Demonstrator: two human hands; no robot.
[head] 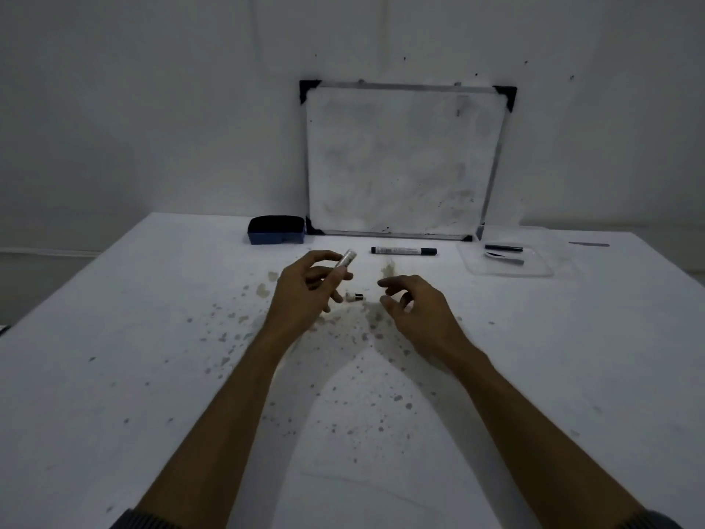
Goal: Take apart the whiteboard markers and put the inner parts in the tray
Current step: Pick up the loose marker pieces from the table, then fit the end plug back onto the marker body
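My left hand [305, 288] grips a white marker barrel [345, 259], tilted with its open end pointing up and away. A small marker end piece [354, 297] lies on the table just right of that hand. My right hand [414, 303] hovers beside it with fingers curled and apart, holding nothing. A whole whiteboard marker [403, 251] with black ends lies farther back. At the right rear a clear plastic tray [507, 271] holds two dark inner parts [503, 247].
A whiteboard [400, 162] leans on the wall at the table's back edge. A blue eraser [276, 231] sits to its left. Ink stains [343, 337] spatter the white table around my hands. A thin grey strip [588, 244] lies at the far right.
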